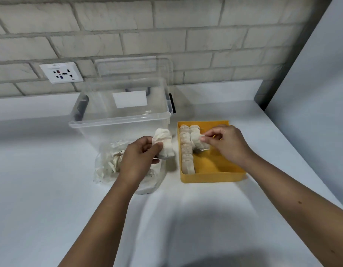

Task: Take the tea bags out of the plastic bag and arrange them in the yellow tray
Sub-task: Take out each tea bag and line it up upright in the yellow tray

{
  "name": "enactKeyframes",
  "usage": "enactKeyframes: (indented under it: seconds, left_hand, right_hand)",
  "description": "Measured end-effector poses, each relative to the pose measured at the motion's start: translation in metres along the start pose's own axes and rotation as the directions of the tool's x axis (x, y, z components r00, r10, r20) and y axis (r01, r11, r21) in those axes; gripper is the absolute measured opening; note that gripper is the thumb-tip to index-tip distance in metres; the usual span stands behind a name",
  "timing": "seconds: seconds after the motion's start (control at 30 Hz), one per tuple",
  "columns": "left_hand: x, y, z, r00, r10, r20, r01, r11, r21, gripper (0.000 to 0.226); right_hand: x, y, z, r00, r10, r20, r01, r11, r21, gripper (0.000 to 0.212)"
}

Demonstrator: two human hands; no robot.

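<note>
A white counter [41,189] runs back to a pale brick wall [166,26] with a socket [61,72] set in it. A plain grey panel [311,93] closes off the right side. A clear bin [120,116] stands at the back of the counter, and its lid [134,68] is upright against the wall behind it. Just in front of the bin lies the bag [99,170], crumpled, with loose tea bags [114,162] inside. The tray [213,178] sits to the right of the bag, near it but apart. A long row [186,151] of tea bags lines the tray's left wall from back to front. A short row [194,135] beside it reaches about halfway.

Both forearms come in bare from the bottom edge. The left hand [138,158] hovers over the bag with its back turned up, fingers and thumb curled round a stack [165,143] of tea bags held between the bag and the tray. The right hand [226,143] is over the tray. Its thumb and forefinger pinch a single tea bag [200,144] at the near end of the short row, and its other fingers are loosely bent. Whether that single tea bag rests on the tray floor cannot be told.
</note>
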State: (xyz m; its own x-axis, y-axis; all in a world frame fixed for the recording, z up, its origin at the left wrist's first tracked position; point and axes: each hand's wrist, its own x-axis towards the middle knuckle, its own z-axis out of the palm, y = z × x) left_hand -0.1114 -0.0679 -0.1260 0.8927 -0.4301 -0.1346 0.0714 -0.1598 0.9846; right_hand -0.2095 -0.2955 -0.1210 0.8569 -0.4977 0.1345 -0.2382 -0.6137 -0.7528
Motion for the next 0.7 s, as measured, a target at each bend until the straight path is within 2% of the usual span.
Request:
enactKeyframes:
  seconds: [0.1,0.2,0.3,0.5,0.7]
  left_hand:
    - [0.003,-0.004,0.013,1.0,-0.001,0.028,0.001,1.0,-0.011,0.007]
    - [0.006,-0.008,0.019,0.999,-0.013,0.05,0.013,1.0,0.009,0.008]
    - [0.008,-0.009,0.021,0.998,-0.031,0.055,0.029,0.999,0.026,0.008]
    - [0.01,-0.015,0.022,0.996,-0.066,0.06,0.064,0.997,0.041,0.008]
    - [0.011,-0.018,0.025,0.992,-0.099,0.077,0.097,0.995,0.023,0.008]
  right_hand:
    - [0.003,0.019,0.001,0.988,0.123,0.093,-0.123,0.992,-0.01,0.012]
    - [0.009,0.033,0.008,0.92,0.295,0.257,-0.329,0.939,0.098,0.018]
    - [0.018,0.038,0.015,0.862,0.398,0.313,-0.457,0.878,0.142,0.021]
    - [0.034,0.048,0.027,0.87,0.429,0.243,-0.449,0.893,0.03,0.014]
    - [0.043,0.053,0.035,0.904,0.385,0.183,-0.391,0.92,-0.008,0.013]
